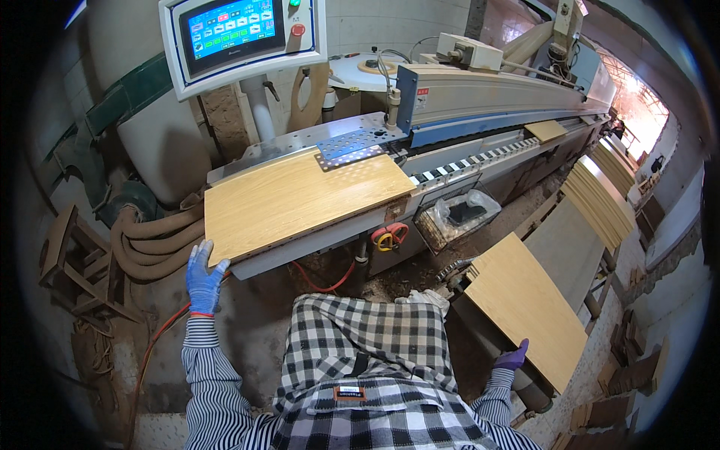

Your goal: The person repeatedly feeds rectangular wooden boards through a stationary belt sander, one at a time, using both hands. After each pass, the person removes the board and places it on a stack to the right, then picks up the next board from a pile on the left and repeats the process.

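Plastic-lined bin [435, 228]: dark inside; left hand [203, 283] touches board [296, 202]; right hand [511, 358], panel [529, 309]

Glare fills the opening [630, 101] far right of the left fingers [199, 259], seemingly washing out detail. Edges curve into black.

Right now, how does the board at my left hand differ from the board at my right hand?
The left board lies on the machine table; the right board lies apart from it. A perforated plate overlaps the left board; none overlaps the right board. Both are wood-coloured panels, with the left hand at one and the right hand at the other.
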